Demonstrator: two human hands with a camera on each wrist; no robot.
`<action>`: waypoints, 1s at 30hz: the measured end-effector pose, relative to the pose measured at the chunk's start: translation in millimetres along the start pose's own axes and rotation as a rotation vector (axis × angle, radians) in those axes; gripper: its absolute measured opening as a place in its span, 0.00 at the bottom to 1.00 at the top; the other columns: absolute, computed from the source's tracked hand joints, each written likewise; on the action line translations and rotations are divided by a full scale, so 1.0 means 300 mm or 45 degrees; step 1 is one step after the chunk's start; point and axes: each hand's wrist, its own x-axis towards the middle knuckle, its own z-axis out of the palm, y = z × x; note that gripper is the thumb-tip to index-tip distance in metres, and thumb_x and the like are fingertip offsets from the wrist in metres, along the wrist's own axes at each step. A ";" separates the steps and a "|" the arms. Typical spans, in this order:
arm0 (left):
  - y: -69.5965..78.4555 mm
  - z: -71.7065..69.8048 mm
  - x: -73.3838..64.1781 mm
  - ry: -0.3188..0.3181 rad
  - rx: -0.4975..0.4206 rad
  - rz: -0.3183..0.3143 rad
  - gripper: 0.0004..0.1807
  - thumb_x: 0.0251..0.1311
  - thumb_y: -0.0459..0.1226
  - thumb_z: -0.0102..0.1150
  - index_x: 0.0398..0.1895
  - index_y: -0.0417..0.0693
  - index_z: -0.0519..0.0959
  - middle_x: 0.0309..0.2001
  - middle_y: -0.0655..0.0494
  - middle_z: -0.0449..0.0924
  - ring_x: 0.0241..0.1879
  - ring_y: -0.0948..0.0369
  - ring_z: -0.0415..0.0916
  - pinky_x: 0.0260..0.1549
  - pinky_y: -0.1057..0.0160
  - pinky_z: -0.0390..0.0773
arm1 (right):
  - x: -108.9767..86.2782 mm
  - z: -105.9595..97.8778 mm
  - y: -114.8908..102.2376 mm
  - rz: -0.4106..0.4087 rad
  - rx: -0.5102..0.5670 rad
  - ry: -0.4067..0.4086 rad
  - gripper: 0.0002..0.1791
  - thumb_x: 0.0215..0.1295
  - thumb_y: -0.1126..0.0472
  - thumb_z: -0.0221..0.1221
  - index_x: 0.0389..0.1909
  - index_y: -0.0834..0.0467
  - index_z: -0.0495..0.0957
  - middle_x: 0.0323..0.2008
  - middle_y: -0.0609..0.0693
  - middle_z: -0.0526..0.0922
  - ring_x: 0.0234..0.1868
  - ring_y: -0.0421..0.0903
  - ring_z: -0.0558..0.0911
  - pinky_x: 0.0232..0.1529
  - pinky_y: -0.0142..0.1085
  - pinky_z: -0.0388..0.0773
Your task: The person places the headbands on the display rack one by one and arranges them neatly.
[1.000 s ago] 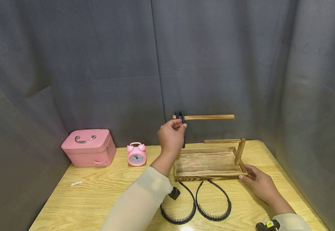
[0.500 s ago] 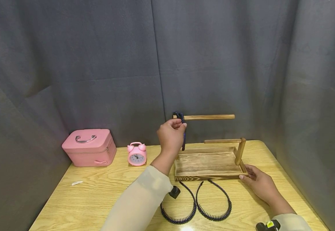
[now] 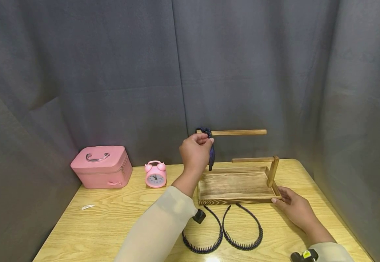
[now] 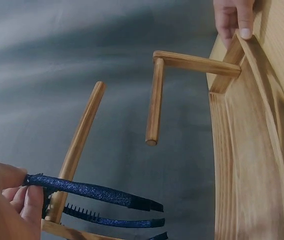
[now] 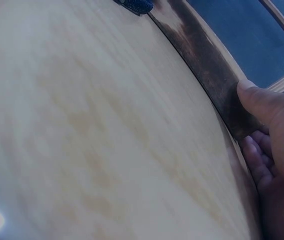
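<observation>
My left hand [image 3: 194, 153] pinches a dark blue toothed headband [image 4: 99, 192] between thumb and fingers, at the left end of the stand's upper wooden bar [image 3: 239, 132]. Other headbands [image 4: 111, 221] hang below it over that bar in the left wrist view, their ends pointing the same way. My right hand [image 3: 292, 209] grips the front right corner of the wooden stand [image 5: 222, 90], thumb on the edge and fingers curled around the side. The stand has a shallow tray [image 3: 235, 201] at its base and a lower bar [image 4: 154, 102] on a short post.
Two more headbands [image 3: 258, 236] lie on the table [image 3: 118, 225] before the tray, one partly behind my left sleeve. A pink alarm clock [image 3: 155, 179] and a pink case [image 3: 101, 171] stand to the left. A small white clip-like piece [image 3: 87, 207] lies nearby. Grey curtains [image 3: 137, 91] enclose the table.
The headband in my left hand has shifted slightly right along the upper bar, and its hanging ends have turned. My right hand stays at the stand's corner.
</observation>
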 end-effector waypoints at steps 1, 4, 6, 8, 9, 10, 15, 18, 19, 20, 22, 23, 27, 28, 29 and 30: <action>0.004 0.001 0.000 -0.001 0.002 -0.003 0.07 0.66 0.40 0.78 0.43 0.48 0.93 0.37 0.56 0.94 0.38 0.59 0.91 0.38 0.58 0.91 | -0.001 -0.001 0.000 0.000 0.001 -0.001 0.51 0.77 0.29 0.57 0.84 0.63 0.61 0.74 0.74 0.73 0.71 0.74 0.78 0.67 0.69 0.78; 0.014 0.004 0.000 -0.006 -0.001 -0.006 0.07 0.66 0.40 0.78 0.43 0.48 0.93 0.37 0.57 0.94 0.38 0.60 0.91 0.38 0.59 0.91 | -0.002 -0.002 -0.002 -0.006 0.000 0.002 0.51 0.77 0.29 0.58 0.83 0.63 0.61 0.74 0.74 0.73 0.71 0.74 0.78 0.67 0.69 0.78; 0.018 0.006 -0.003 -0.010 -0.001 -0.006 0.07 0.67 0.40 0.78 0.44 0.48 0.93 0.37 0.57 0.94 0.38 0.61 0.91 0.38 0.59 0.91 | -0.003 -0.002 -0.003 -0.009 0.002 0.004 0.51 0.77 0.29 0.58 0.83 0.64 0.61 0.74 0.74 0.74 0.70 0.74 0.78 0.67 0.68 0.78; 0.020 0.006 -0.006 -0.012 -0.008 -0.007 0.08 0.67 0.40 0.78 0.44 0.48 0.93 0.38 0.57 0.94 0.38 0.61 0.91 0.38 0.59 0.91 | -0.003 -0.002 -0.005 -0.015 0.003 0.007 0.51 0.77 0.29 0.58 0.83 0.64 0.62 0.73 0.74 0.74 0.70 0.74 0.78 0.67 0.68 0.79; 0.022 0.007 -0.008 -0.011 -0.010 -0.007 0.08 0.67 0.40 0.78 0.44 0.48 0.93 0.38 0.57 0.94 0.38 0.61 0.91 0.39 0.59 0.91 | -0.003 -0.002 -0.005 -0.016 0.006 0.007 0.51 0.77 0.29 0.58 0.83 0.64 0.62 0.73 0.74 0.74 0.70 0.74 0.78 0.67 0.68 0.79; 0.022 0.007 -0.010 -0.010 -0.014 -0.008 0.08 0.67 0.40 0.78 0.44 0.48 0.93 0.38 0.57 0.94 0.38 0.61 0.91 0.39 0.59 0.91 | -0.003 -0.002 -0.006 -0.018 0.008 0.007 0.51 0.77 0.29 0.58 0.83 0.64 0.62 0.73 0.74 0.74 0.70 0.74 0.78 0.67 0.67 0.79; 0.034 0.011 -0.018 0.004 -0.015 -0.005 0.08 0.68 0.40 0.77 0.45 0.48 0.93 0.38 0.57 0.94 0.38 0.61 0.91 0.40 0.58 0.91 | -0.004 -0.003 -0.005 -0.017 0.010 0.006 0.51 0.78 0.30 0.59 0.83 0.64 0.62 0.73 0.75 0.73 0.71 0.74 0.78 0.67 0.67 0.79; 0.045 0.019 -0.020 0.010 -0.020 0.001 0.08 0.68 0.40 0.77 0.45 0.48 0.93 0.38 0.56 0.94 0.38 0.60 0.91 0.40 0.57 0.92 | -0.005 -0.006 -0.005 -0.016 0.005 0.009 0.50 0.78 0.30 0.58 0.83 0.65 0.62 0.73 0.75 0.73 0.70 0.74 0.78 0.67 0.67 0.79; 0.049 0.022 -0.021 0.011 -0.021 0.000 0.08 0.68 0.40 0.77 0.45 0.48 0.93 0.38 0.56 0.94 0.38 0.61 0.91 0.39 0.57 0.92 | -0.005 -0.006 -0.004 -0.016 0.005 0.011 0.50 0.78 0.30 0.59 0.83 0.65 0.62 0.73 0.75 0.73 0.70 0.74 0.78 0.67 0.67 0.79; 0.052 0.026 -0.023 0.011 -0.024 -0.004 0.08 0.68 0.40 0.77 0.45 0.48 0.93 0.38 0.57 0.94 0.37 0.61 0.91 0.39 0.58 0.92 | -0.006 -0.006 -0.004 -0.015 0.006 0.011 0.50 0.78 0.30 0.59 0.83 0.65 0.62 0.73 0.75 0.73 0.70 0.74 0.78 0.67 0.68 0.79; 0.055 0.032 -0.027 0.011 -0.024 -0.013 0.08 0.68 0.40 0.77 0.45 0.48 0.92 0.38 0.57 0.93 0.37 0.61 0.91 0.38 0.58 0.92 | -0.005 -0.005 -0.002 -0.016 0.008 0.012 0.51 0.78 0.30 0.59 0.83 0.65 0.62 0.73 0.75 0.73 0.70 0.74 0.78 0.67 0.68 0.78; 0.055 0.036 -0.028 0.012 -0.024 -0.018 0.08 0.68 0.41 0.77 0.45 0.48 0.92 0.38 0.57 0.93 0.37 0.62 0.91 0.38 0.58 0.92 | -0.005 -0.004 -0.001 -0.015 0.009 0.010 0.51 0.78 0.30 0.59 0.83 0.65 0.62 0.73 0.75 0.73 0.70 0.74 0.78 0.67 0.68 0.78; 0.048 0.044 -0.032 0.020 -0.037 -0.020 0.08 0.69 0.41 0.76 0.46 0.48 0.92 0.39 0.56 0.94 0.38 0.61 0.91 0.39 0.58 0.92 | -0.004 -0.002 0.001 -0.020 0.013 0.007 0.51 0.77 0.29 0.58 0.83 0.64 0.62 0.74 0.74 0.73 0.70 0.74 0.79 0.67 0.68 0.79; 0.045 0.045 -0.031 0.026 -0.042 -0.016 0.09 0.69 0.40 0.76 0.46 0.48 0.92 0.39 0.56 0.94 0.39 0.61 0.91 0.39 0.58 0.92 | -0.003 -0.002 0.001 -0.022 0.014 0.007 0.51 0.77 0.29 0.58 0.83 0.64 0.62 0.74 0.74 0.73 0.70 0.74 0.79 0.67 0.68 0.79; 0.042 0.046 -0.030 0.036 -0.046 -0.010 0.09 0.69 0.40 0.76 0.47 0.47 0.92 0.40 0.55 0.94 0.39 0.60 0.91 0.40 0.58 0.92 | -0.003 -0.003 0.000 -0.025 0.014 0.006 0.51 0.77 0.29 0.58 0.83 0.64 0.62 0.74 0.74 0.73 0.70 0.74 0.79 0.67 0.68 0.79; 0.038 0.046 -0.029 0.046 -0.049 -0.005 0.09 0.69 0.40 0.77 0.47 0.47 0.92 0.40 0.54 0.94 0.40 0.60 0.92 0.40 0.58 0.92 | -0.002 -0.004 -0.001 -0.028 0.015 0.007 0.52 0.77 0.29 0.58 0.83 0.64 0.62 0.74 0.74 0.74 0.70 0.74 0.79 0.67 0.68 0.79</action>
